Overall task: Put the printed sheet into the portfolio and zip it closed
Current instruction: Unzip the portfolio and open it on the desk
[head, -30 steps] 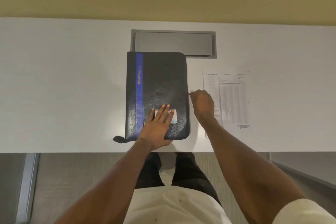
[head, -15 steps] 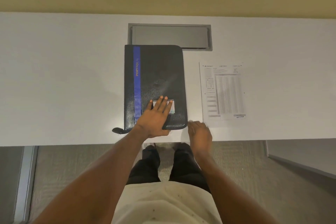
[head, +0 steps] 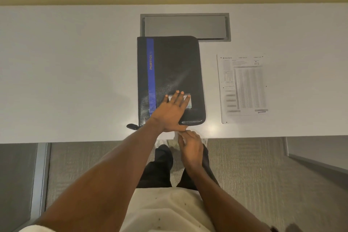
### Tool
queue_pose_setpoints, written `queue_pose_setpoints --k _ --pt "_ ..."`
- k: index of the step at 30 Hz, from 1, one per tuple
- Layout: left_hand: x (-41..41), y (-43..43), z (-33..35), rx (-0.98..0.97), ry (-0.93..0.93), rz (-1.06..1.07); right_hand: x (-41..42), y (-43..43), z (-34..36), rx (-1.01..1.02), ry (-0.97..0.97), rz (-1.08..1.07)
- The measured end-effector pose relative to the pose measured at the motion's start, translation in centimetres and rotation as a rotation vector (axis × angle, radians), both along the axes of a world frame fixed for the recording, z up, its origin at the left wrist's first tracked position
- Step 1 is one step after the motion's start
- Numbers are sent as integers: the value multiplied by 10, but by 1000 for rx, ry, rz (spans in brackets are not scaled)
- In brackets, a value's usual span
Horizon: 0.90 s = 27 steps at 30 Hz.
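Sliding leftward along the near edge, the right hand (head: 191, 145) now pinches, on what I cannot tell, at the closed portfolio (head: 170, 79) on the white surface (head: 66, 73), left hand (head: 172, 112) flat atop, printed sheet (head: 243, 87) lying well right.

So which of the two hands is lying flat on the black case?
The left hand, fingers spread flat on the portfolio. The right hand is curled at its near edge instead, off the cover.
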<state>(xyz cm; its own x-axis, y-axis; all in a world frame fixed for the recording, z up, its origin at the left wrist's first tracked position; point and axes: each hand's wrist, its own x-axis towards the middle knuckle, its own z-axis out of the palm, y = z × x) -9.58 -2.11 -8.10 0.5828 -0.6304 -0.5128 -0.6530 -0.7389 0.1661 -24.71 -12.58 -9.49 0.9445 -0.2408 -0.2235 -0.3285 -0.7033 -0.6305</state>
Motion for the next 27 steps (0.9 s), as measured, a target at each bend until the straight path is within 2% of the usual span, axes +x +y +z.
queue_pose_setpoints --k 6,10,14,19,20,21,24,25,27 --pt "1 3 4 -53 -11 -13 2 49 -8 146 57 -4" --pt "-1 7 6 -101 -13 -6 13 79 -6 60 39 114" --pt "-5 15 5 -128 -33 -14 23 100 -6 49 173 199" --pt "-5 19 4 -178 10 23 14 74 -3 85 166 233" --pt "-7 20 4 -188 16 30 8 64 -2 87 155 144" --pt "-8 22 4 -198 18 38 5 52 1 112 156 -34" --pt "-12 25 4 -234 -4 60 17 7 19 276 13 -707" --pt "-13 27 4 -251 -4 70 30 -9 27 369 -23 -815" --pt "-13 29 7 -276 13 96 61 -33 48 576 -20 -768"
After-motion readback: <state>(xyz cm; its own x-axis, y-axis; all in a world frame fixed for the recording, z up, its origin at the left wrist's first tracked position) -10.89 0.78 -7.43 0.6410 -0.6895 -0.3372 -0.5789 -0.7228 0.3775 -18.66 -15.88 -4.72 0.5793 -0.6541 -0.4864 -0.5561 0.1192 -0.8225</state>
